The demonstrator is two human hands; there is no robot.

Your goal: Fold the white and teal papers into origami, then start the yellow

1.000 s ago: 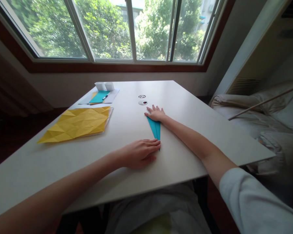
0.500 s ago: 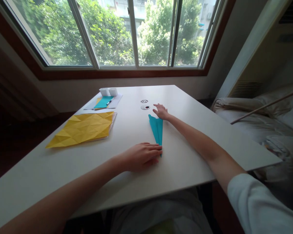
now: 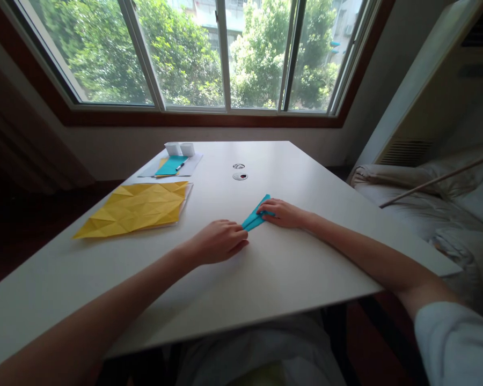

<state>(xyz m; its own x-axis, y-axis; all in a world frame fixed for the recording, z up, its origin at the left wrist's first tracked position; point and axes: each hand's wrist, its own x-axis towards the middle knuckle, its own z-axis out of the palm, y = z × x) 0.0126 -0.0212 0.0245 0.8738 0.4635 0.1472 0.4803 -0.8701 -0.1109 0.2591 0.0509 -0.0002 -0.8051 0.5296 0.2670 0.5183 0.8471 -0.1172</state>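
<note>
Right now your left hand (image 3: 219, 241) pinches the near tip of the narrow, folded teal paper strip (image 3: 255, 217), fingers curled and closed on it, while your right hand (image 3: 284, 213) grips its far end, fingertips pressed over the top edge. Both grips are clenched on the paper; neither is released. The strip lies between your hands near the middle of the white desk (image 3: 306, 257), slanting up and to the right, its far end raised a little off the surface. By the look of it, you are in the middle of a fold, and the next move calls for keeping the edges lined up and pressing the crease flat without letting the tip slip. The paper is slim, pointed, layered and sharply creased, bright teal. Further left rests a large creased yellow paper sheet (image 3: 134, 214), well apart; beyond it, a small teal sheet on white papers (image 3: 171, 165).
</note>
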